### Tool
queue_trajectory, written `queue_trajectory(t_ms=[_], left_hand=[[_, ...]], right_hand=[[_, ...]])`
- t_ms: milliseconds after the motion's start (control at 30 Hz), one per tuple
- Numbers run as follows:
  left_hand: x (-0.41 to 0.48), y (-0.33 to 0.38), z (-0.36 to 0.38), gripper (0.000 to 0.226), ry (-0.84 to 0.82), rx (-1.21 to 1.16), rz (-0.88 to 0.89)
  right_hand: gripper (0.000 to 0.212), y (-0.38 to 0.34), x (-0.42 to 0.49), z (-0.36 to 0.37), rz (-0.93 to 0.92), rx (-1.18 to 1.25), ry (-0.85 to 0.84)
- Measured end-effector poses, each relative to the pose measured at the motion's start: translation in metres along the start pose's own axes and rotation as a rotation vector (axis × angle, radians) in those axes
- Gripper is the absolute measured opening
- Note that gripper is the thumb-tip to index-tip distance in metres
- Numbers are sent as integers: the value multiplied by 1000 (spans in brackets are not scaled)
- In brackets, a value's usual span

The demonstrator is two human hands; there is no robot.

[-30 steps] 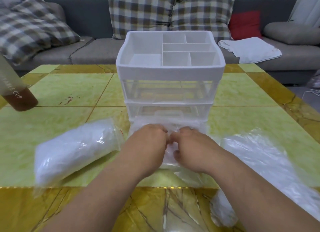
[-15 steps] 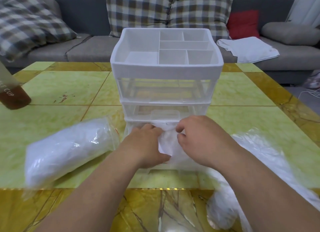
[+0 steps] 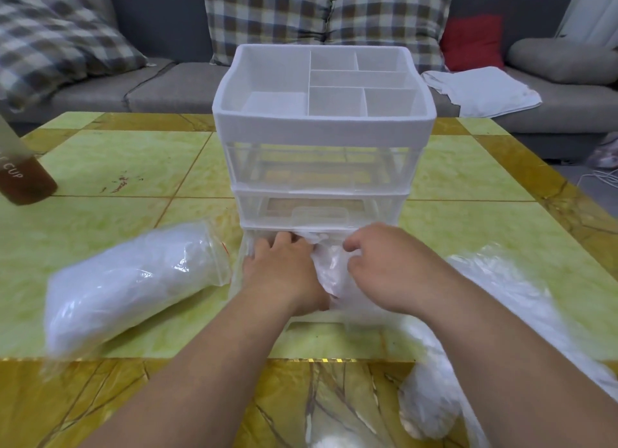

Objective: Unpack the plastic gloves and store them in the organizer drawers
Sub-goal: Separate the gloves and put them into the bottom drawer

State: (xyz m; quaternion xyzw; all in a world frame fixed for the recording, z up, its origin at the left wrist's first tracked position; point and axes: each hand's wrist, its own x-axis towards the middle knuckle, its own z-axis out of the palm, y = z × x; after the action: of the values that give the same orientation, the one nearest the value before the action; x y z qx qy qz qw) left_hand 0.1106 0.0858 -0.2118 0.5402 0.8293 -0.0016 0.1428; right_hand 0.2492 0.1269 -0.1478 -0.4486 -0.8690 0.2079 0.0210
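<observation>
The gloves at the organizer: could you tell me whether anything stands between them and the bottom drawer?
Nothing visible does. The bottom drawer is pulled out, and the gloves already lie in it under the left hand and the right hand.

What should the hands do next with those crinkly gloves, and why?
Probably press the gloves flatter into the open bottom drawer. The left hand and right hand are on them, and they bulge up near the middle drawer, so they might snag on closing.
</observation>
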Motion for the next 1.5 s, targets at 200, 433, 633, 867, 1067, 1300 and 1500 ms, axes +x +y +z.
queue_trajectory(t_ms=[200, 433, 633, 867, 1067, 1300, 1500], left_hand=[[-4, 2, -6, 96, -32, -79, -21], [-10, -2, -12, 95, -81, -137, -7], [-10, 4, -15, 86, -117, -141, -19], [-17, 5, -20, 90, -156, -93, -29], [-19, 3, -25, 78, -179, -88, 37], [-35, -9, -48, 49, -48, -8, 44], [-38, -6, -41, 23, 47, 204, 9]], right_hand=[[27, -2, -21, -9, -168, -222, -337], [25, -7, -31, -20, -141, -382, -330], [4, -21, -26, 0, -10, -225, -115], [25, -10, -4, 23, 112, -184, -203], [22, -22, -23, -2, -48, -289, -29], [39, -16, -12, 11, -112, -152, -38], [28, -3, 3, 30, 5, -16, -108]])
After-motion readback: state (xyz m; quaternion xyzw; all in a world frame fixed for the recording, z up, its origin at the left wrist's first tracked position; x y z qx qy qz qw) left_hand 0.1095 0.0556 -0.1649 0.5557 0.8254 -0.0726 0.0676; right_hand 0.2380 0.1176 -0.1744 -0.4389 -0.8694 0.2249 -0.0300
